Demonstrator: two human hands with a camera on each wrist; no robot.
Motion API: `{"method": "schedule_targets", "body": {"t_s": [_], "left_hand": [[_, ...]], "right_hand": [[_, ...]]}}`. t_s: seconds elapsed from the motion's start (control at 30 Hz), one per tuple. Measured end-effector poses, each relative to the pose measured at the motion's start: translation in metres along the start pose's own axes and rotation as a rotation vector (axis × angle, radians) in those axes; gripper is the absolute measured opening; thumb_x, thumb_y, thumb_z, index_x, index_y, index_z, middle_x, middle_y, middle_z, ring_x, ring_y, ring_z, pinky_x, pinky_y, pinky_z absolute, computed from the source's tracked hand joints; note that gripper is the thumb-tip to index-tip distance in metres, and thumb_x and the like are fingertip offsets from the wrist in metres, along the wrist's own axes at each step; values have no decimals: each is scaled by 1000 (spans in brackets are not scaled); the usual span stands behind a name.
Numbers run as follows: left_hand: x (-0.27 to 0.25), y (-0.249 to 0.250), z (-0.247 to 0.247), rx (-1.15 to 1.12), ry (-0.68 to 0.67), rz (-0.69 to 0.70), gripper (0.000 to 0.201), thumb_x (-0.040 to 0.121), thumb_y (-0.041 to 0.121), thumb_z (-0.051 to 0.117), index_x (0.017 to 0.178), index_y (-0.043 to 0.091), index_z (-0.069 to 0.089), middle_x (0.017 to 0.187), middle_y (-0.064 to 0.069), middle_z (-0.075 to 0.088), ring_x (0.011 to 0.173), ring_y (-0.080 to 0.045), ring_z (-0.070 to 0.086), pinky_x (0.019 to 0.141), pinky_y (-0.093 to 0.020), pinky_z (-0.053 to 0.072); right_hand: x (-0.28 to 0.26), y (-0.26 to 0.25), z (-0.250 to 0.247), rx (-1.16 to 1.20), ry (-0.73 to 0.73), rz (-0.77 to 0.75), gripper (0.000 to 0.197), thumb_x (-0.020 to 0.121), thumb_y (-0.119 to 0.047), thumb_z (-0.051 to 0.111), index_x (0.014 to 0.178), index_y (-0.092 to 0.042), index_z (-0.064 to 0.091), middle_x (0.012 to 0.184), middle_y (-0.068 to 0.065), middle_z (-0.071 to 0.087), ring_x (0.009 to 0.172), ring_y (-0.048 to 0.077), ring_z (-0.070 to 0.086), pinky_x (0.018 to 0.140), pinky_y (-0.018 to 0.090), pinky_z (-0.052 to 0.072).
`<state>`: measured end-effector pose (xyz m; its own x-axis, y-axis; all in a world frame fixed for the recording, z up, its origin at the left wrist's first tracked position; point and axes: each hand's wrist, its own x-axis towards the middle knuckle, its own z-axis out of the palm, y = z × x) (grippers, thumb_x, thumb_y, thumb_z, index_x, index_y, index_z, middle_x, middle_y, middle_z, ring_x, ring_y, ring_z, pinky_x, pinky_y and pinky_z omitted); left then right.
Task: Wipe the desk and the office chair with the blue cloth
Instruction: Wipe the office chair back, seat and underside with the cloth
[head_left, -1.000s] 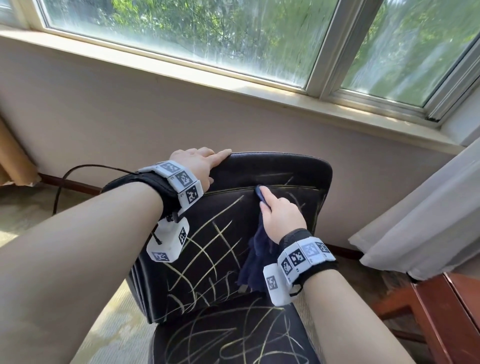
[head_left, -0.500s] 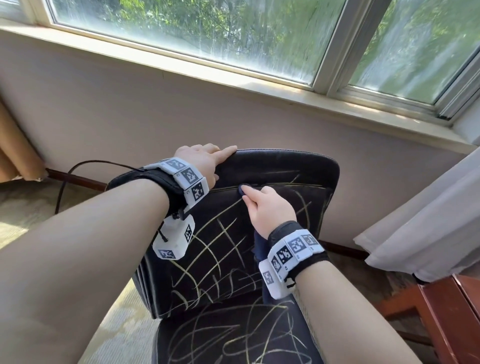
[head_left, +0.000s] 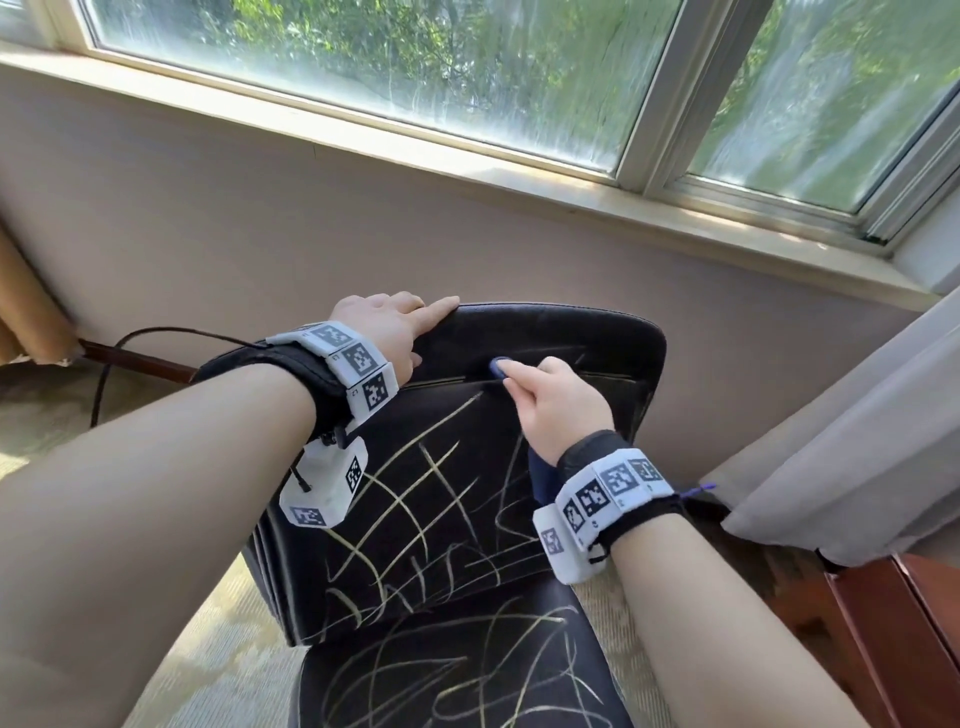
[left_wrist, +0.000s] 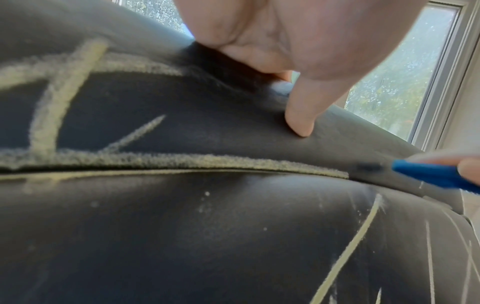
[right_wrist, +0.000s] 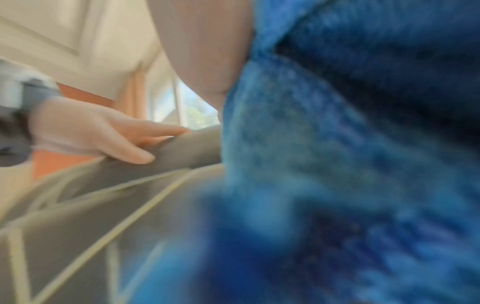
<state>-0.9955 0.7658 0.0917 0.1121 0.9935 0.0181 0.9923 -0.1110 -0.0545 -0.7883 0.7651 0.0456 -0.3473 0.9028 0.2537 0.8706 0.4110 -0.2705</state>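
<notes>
Window-side office chair (head_left: 467, 467), left hand (head_left: 387, 325) gripping its top edge, right hand (head_left: 558, 405) pinching blue cloth (head_left: 500, 368) against backrest

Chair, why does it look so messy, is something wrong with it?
Yes. The black office chair has yellowish scribbles all over its backrest and seat. The right hand rubs the blue cloth along the backrest's upper seam; the left hand grips its top edge.

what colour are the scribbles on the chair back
Pale yellow scribbles on the black chair, clearest in the head view.
</notes>
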Motion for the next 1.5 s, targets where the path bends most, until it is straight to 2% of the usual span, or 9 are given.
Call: {"method": "schedule_targets", "body": {"t_s": [0.17, 0.43, 0.57, 0.77, 1.03, 1.17, 1.27, 1.37, 1.5], "left_hand": [[-2, -2, 0, -18, -17, 1, 69, 97, 32, 43, 147, 41, -3, 149, 9, 25, 134, -16, 31, 103, -31, 29], [4, -1, 0, -30, -18, 14, 69, 96, 31, 45, 147, 40, -1, 149, 8, 26, 134, -17, 31, 104, -32, 27], [2, -2, 1, -12, -2, 19, 69, 96, 31, 44, 147, 39, -1, 149, 8, 27, 133, -16, 32, 103, -32, 28], [-2, -2, 1, -5, -4, 15, 69, 96, 32, 43, 147, 39, -2, 149, 9, 26, 133, -16, 32, 105, -32, 26], [1, 1, 0, 0, -2, 9, 68, 97, 31, 43, 147, 38, -1, 149, 9, 26, 134, -16, 32, 105, -31, 26], [1, 2, 0, -2, 5, -4, 68, 97, 31, 44, 147, 39, -1, 150, 8, 26, 134, -17, 31, 105, -32, 24], [0, 3, 0, -8, 5, -11, 68, 96, 30, 44, 147, 40, 0, 150, 9, 25, 135, -16, 30, 106, -32, 22], [-1, 3, 0, -18, 0, -14, 68, 96, 30, 44, 147, 40, 0, 150, 9, 24, 135, -16, 29, 107, -32, 21], [-1, 1, 0, -24, -3, -11, 67, 97, 30, 43, 147, 40, 0, 150, 9, 25, 135, -16, 29, 107, -31, 21]], "right_hand": [[-2, 3, 18, 10, -39, -21, 33, 98, -35, 39, 129, -42, 50, 92, 1, 46, 84, 26, 57, 76, 34, 47], [0, 96, 4, -77, 34, 320, 32, 99, -35, 34, 127, -44, 49, 90, 1, 41, 86, 28, 55, 71, 32, 42], [-1, 101, 4, -42, 114, 423, 31, 99, -33, 37, 124, -37, 56, 91, 5, 44, 83, 27, 53, 70, 33, 41], [-8, 49, 20, 88, 182, 25, 28, 96, -27, 49, 120, -32, 61, 90, 7, 51, 78, 26, 56, 67, 30, 43], [-9, 142, 2, -45, 88, 519, 34, 100, -35, 32, 126, -47, 50, 92, 3, 44, 83, 27, 53, 68, 31, 38], [-6, 158, -7, 55, 93, 674, 35, 99, -30, 34, 126, -40, 54, 115, 13, 56, 95, 33, 55, 80, 35, 43], [-8, 131, -4, 181, 262, 472, 34, 98, -29, 38, 125, -39, 55, 100, 9, 57, 83, 25, 52, 76, 32, 42], [-10, 95, 13, 181, 242, 176, 32, 96, -27, 47, 124, -36, 58, 92, 4, 51, 84, 18, 52, 75, 31, 42], [-11, 104, 25, 149, 245, 241, 31, 97, -30, 46, 123, -41, 57, 91, 2, 53, 83, 22, 54, 71, 31, 44]]}}
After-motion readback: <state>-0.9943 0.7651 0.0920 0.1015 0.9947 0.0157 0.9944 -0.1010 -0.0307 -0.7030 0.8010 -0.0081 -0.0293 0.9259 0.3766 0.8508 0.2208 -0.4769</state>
